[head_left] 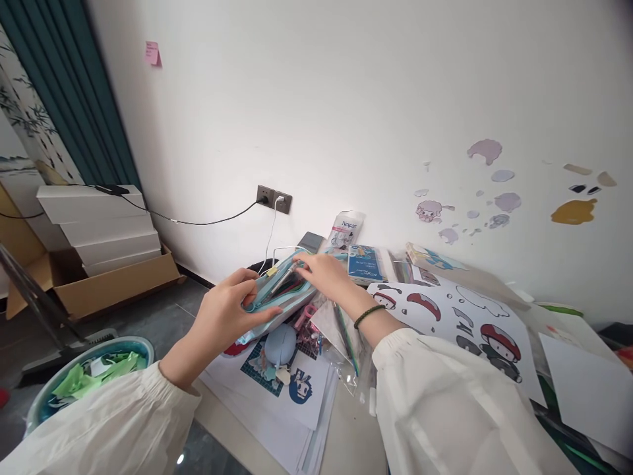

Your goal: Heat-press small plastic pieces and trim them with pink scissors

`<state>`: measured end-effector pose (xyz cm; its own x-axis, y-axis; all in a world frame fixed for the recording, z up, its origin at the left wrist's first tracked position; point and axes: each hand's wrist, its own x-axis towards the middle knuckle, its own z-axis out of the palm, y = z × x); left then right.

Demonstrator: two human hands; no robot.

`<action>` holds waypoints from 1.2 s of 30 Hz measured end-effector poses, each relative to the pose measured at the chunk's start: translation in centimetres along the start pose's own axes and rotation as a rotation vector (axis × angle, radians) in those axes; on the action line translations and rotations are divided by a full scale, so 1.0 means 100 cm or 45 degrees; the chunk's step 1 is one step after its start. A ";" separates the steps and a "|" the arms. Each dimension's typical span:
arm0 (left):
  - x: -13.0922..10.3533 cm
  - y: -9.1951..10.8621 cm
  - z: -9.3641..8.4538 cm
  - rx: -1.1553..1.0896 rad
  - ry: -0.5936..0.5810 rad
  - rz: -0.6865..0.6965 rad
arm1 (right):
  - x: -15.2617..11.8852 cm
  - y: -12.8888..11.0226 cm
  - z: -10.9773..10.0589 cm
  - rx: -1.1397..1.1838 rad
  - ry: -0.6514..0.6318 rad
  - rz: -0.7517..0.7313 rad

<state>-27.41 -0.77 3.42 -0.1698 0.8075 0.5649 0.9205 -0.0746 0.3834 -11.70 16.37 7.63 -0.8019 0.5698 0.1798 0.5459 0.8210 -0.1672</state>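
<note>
A light blue zip pouch (297, 302) is open over the cluttered table, with pens and other slim items inside. My left hand (230, 307) grips its near left end, thumb along the front side and fingers behind. My right hand (326, 274) reaches over the far end, its fingertips pinched at the upper end of a pen (283, 280) in the opening. Below the pouch are a round pale blue object (280, 344), a pink item (304, 318) and a clear plastic bag (349, 369) holding pencil-like sticks.
Printed cartoon sheets (450, 316) cover the table's right side; white papers (277, 429) lie in front. A blue booklet (366, 262) and Nexcare packet (345, 229) stand near the wall. On the floor at left are a bin (143, 346) with green scraps and a cardboard box (119, 280).
</note>
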 end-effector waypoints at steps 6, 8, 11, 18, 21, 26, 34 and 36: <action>0.006 0.003 -0.003 0.133 -0.017 0.003 | 0.006 -0.002 0.005 0.167 -0.020 0.004; 0.009 0.005 -0.006 0.191 -0.013 0.015 | 0.001 0.000 -0.002 0.235 -0.035 -0.011; 0.010 0.010 -0.012 0.259 0.021 0.087 | -0.023 0.009 -0.027 0.320 0.000 0.005; -0.002 0.064 -0.002 0.198 -0.001 0.632 | -0.161 0.056 -0.080 0.269 0.055 0.252; 0.003 0.094 0.032 0.170 -0.367 0.919 | -0.215 0.067 -0.073 0.227 -0.007 0.325; 0.028 0.109 0.075 0.155 -0.675 0.973 | -0.266 0.069 -0.057 0.206 -0.057 0.356; 0.058 0.108 0.061 0.140 -0.827 0.830 | -0.309 0.088 -0.064 0.175 -0.026 0.433; 0.064 0.106 0.061 0.136 -0.827 0.792 | -0.317 0.097 -0.062 0.132 -0.019 0.451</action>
<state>-16.56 7.15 6.66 0.5713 0.8131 0.1118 0.8130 -0.5793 0.0588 20.53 6.44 6.28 -0.5714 0.8169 0.0788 0.7634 0.5643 -0.3144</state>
